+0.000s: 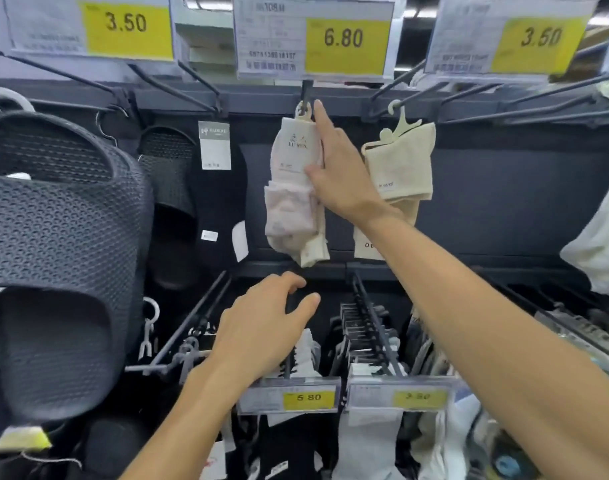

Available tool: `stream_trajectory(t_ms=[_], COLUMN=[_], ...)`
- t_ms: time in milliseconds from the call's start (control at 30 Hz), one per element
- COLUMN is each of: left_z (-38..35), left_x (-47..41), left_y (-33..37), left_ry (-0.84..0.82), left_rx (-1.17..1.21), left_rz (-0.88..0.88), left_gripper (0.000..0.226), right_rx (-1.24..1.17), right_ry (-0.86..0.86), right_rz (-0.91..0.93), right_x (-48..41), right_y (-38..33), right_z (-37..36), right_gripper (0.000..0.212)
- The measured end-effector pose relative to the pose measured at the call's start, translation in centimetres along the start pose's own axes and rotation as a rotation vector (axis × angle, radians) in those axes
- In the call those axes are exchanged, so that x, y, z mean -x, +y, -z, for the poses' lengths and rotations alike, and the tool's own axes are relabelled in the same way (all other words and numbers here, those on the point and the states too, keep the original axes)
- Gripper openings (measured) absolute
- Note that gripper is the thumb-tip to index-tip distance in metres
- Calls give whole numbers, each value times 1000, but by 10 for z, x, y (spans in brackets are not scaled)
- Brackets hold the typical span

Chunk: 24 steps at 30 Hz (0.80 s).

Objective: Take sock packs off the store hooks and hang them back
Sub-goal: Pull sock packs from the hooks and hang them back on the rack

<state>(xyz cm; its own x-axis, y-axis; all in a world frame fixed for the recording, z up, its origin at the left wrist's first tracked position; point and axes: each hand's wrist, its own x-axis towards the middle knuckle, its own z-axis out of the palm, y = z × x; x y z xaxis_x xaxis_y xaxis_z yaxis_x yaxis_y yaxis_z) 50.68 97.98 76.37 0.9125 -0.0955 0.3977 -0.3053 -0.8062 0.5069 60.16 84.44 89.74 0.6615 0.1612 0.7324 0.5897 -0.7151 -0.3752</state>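
Right hand (334,171) on sock pack (289,202)

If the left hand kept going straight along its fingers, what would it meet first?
Probably the lower end of the pale pink sock pack that the right hand holds. The left hand points up and rightward at it. Depth is unclear, so it could pass in front.

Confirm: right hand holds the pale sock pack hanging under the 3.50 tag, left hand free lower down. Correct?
One thing is off: the price. In the head view the right hand holds the pale sock pack hanging under the 6.80 tag, not a 3.50 one. The rest stands: the left hand is free lower down, fingers relaxed.
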Motion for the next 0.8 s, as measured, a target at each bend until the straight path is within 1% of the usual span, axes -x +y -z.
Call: stream_trajectory(t_ms=[67, 100, 133, 200, 233, 267, 333, 367, 400, 433, 500, 567, 633, 667, 733, 800], left_z=[5, 7, 8, 2, -6, -18, -59, -88, -122, -160, -243, -329, -407, -440, -487, -515], left_x=[2, 5, 8, 19, 28, 38, 65, 82, 102, 124, 175, 236, 299, 331, 387, 435], left_y=[12, 20, 32, 63, 83, 103, 145, 165, 185, 204, 236, 256, 257, 254, 244, 231], left_ry=[90, 153, 220, 311, 315, 301, 215, 134, 19, -123, -452, -771, -1026, -1149, -1361, -1504], left_rx=[-60, -68, -45, 98, 192, 269, 360, 395, 435, 468, 460, 358, 188, 118, 2, -179], left_rz=[-31, -55, -91, -221, -301, -377, -511, -557, -580, -582, -547, -499, -425, -389, -348, -407], left_gripper=[37, 34, 29, 17, 15, 16, 17, 17, 17, 18, 21, 22, 22, 22, 19, 19], right_rx=[-40, -84, -139, -223, -253, -282, -319, -316, -297, -267, -193, -153, -82, -28, 17, 17], right_ry=[-10, 2, 20, 83, 120, 156, 238, 279, 311, 327, 300, 220, 111, 46, -39, -91], right_rz=[-25, -13, 16, 92, 99, 75, -40, -120, -218, -334, -632, -970, -1284, -1431, -1703, -1937], right_x=[24, 42, 64, 120, 151, 184, 252, 289, 331, 375, 476, 591, 711, 768, 868, 942], right_y=[-8, -11, -12, -10, -5, 2, 24, 40, 57, 76, 113, 143, 158, 159, 147, 127], right_z=[7, 13, 20, 41, 54, 68, 96, 111, 127, 143, 172, 198, 221, 233, 255, 273], right_gripper=[74, 69, 60, 38, 30, 27, 28, 29, 30, 31, 30, 25, 19, 20, 26, 31])
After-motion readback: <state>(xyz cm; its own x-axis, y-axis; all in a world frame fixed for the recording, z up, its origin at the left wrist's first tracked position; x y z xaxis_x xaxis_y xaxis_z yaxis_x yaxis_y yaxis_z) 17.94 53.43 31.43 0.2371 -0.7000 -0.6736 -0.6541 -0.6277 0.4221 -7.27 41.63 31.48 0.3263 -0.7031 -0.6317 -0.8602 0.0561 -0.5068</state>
